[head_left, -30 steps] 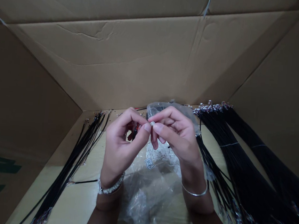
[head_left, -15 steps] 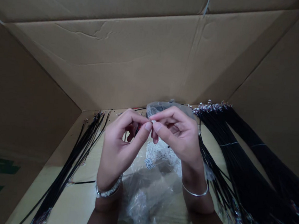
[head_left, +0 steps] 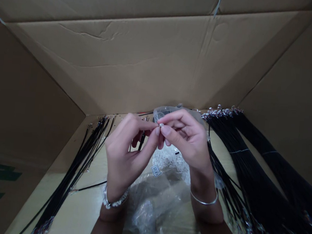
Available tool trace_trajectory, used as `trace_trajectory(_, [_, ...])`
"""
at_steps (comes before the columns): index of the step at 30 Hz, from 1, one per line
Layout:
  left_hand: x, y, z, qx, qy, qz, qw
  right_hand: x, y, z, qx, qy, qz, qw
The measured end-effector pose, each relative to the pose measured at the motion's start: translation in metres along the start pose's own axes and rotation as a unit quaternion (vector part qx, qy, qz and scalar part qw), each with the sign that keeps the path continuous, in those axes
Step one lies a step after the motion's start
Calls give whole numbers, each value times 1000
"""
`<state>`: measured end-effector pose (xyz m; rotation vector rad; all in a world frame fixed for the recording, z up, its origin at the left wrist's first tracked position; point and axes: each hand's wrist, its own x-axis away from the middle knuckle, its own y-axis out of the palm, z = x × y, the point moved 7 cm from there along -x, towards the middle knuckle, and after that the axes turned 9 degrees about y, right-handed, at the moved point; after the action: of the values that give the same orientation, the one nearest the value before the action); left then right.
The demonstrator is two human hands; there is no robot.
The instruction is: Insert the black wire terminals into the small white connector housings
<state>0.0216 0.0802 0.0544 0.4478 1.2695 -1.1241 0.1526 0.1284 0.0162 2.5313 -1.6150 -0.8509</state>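
Observation:
My left hand point(head_left: 125, 150) and my right hand point(head_left: 184, 137) are raised together above the box floor, their fingertips meeting. A small white connector point(head_left: 161, 125) is pinched in my right fingertips, right against my left thumb and forefinger. A short black wire point(head_left: 142, 142) with a red bit behind it runs up into my left fingers. Its tip is hidden by them. Below my hands lies a clear plastic bag point(head_left: 147, 211) of small white connectors point(head_left: 165, 161), with a small printed label point(head_left: 156, 171) on it.
Long bundles of black wires point(head_left: 252, 169) with crimped ends lie to the right, and a thinner bundle point(head_left: 77, 168) lies to the left. Tall cardboard box walls point(head_left: 122, 63) surround the light wooden floor point(head_left: 76, 212). A crumpled grey plastic bag point(head_left: 167, 112) sits behind my hands.
My hands have turned slightly and risen, with my left hand shifted left. More of the black wire shows below my left fingers. The white connector stays pinched.

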Motion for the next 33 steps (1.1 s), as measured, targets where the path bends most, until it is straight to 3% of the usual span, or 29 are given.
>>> trace_trajectory(10, [5, -3, 10, -96, 76, 34, 992, -1, 2, 0, 20, -4, -7, 1000])
trace_trajectory(24, [6, -6, 15, -135, 67, 8, 989, -2, 5, 2, -2, -6, -32, 999])
trace_trajectory(33, [4, -6, 15, -107, 59, 12, 992, 0, 1, 3, 7, -27, -38, 999])
